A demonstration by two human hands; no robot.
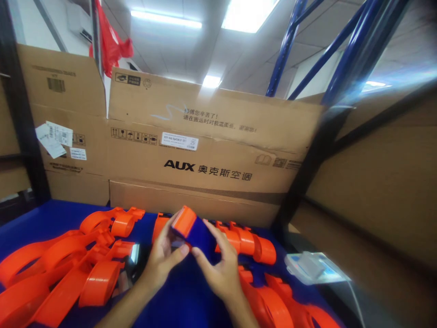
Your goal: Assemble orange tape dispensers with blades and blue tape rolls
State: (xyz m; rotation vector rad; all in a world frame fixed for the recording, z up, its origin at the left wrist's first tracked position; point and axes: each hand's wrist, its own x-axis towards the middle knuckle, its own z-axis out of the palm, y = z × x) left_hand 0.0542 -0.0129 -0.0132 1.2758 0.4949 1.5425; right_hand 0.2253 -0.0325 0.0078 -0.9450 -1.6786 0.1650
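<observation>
Orange-and-blue part (189,228) gripped by left hand (164,257) and right hand (218,269), orange parts (99,269) piled beside, cardboard box (205,150) behind

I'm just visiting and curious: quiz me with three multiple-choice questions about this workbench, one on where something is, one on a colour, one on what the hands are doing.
1. Where does the AUX box stand?
A. Behind the bench
B. On the floor, in front
C. On the hands

2. What colour are the loose plastic parts on the bench?
A. Green
B. Orange
C. White

3. What are the hands doing?
A. Resting flat
B. Both holding one orange-and-blue part
C. Only one holds something

Answers:
1 A: the box rises at the bench's far edge.
2 B: the piles at left and right are bright orange.
3 B: the left hand and right hand both grip the part, raised above the blue surface.
</observation>
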